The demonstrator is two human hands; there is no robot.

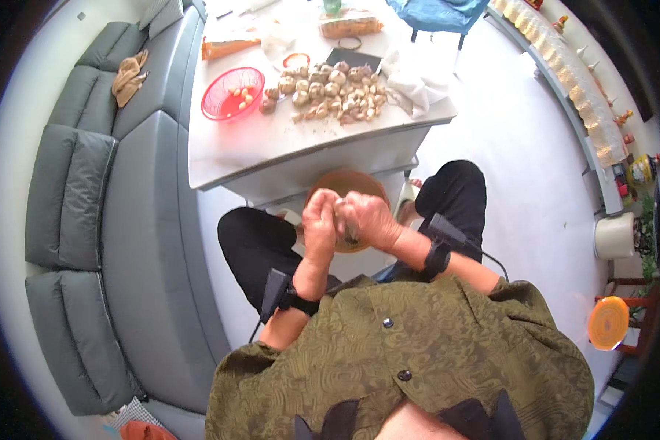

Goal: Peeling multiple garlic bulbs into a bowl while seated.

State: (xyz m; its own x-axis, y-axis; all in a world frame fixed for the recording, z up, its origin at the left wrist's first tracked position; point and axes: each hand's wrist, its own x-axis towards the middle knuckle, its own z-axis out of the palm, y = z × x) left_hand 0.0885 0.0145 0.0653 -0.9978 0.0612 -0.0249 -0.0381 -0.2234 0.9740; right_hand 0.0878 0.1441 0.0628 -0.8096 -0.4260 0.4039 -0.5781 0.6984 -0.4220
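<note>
My left hand [321, 220] and my right hand [368, 216] meet over an orange-brown tub [352, 180] between my knees, fingers closed around a small pale piece, apparently garlic [339, 204], mostly hidden by them. Just ahead, on the white table [235, 158], lie a pile of garlic bulbs [317, 90] and loose cloves [348, 106]. To their left is a red mesh basket [216, 104] with several pale peeled cloves in it.
A grey sofa [139, 242] runs along my left. The table also bears orange packets [227, 49], a dark tray [348, 60] and a white cloth [414, 81]. A blue-covered seat [436, 11] stands behind; a shelf [579, 103] and an orange stool [609, 323] are at right.
</note>
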